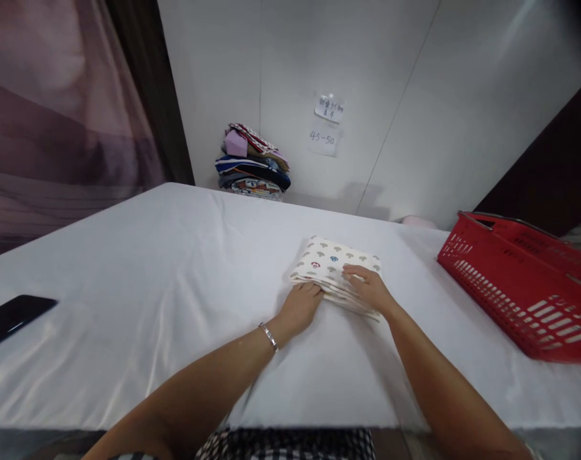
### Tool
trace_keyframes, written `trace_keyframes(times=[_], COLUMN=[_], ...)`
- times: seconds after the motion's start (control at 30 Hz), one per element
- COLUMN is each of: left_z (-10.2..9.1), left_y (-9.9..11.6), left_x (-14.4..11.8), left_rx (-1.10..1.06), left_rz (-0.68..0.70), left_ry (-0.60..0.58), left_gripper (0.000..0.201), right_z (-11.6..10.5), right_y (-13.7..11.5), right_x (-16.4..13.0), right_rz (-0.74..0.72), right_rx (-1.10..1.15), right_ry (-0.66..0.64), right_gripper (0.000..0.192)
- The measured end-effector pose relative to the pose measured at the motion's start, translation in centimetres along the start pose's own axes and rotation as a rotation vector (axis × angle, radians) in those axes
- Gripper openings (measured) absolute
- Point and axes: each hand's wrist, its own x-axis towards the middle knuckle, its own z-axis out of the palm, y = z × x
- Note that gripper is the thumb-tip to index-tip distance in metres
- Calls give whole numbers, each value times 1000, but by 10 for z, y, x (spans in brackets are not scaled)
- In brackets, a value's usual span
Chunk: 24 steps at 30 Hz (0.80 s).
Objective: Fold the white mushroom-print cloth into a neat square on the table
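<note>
A folded white cloth [327, 260] printed with small grey, red and blue shapes lies on the white table [151, 268], a bit right of centre. My left hand [301, 306] grips its near left edge, fingers curled under the fold; a bracelet sits on that wrist. My right hand [368, 287] rests on top of the cloth's near right part, fingers spread flat and thumb at the edge, pressing it down.
A red plastic basket [520, 281] stands at the right edge. A stack of folded colourful clothes [252, 163] sits at the far edge against the wall. A black phone [13, 316] lies at the left. Two paper notes [326, 124] hang on the wall.
</note>
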Motion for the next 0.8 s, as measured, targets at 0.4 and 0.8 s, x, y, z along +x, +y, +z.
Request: trace_keyframes(times=[0.4,0.8], left_z=[-10,-8], left_y=[15,20], left_x=[-8,-10], left_rx=[-119,-106], left_rz=[-180,-195], left_ry=[-148,-250], left_gripper=[52,57], right_z=[39,59], right_y=[29,10], right_x=[49,90], right_rz=[58,8], right_rx=[-610,-591], right_ry=[-374,-381], right_gripper=[50,59])
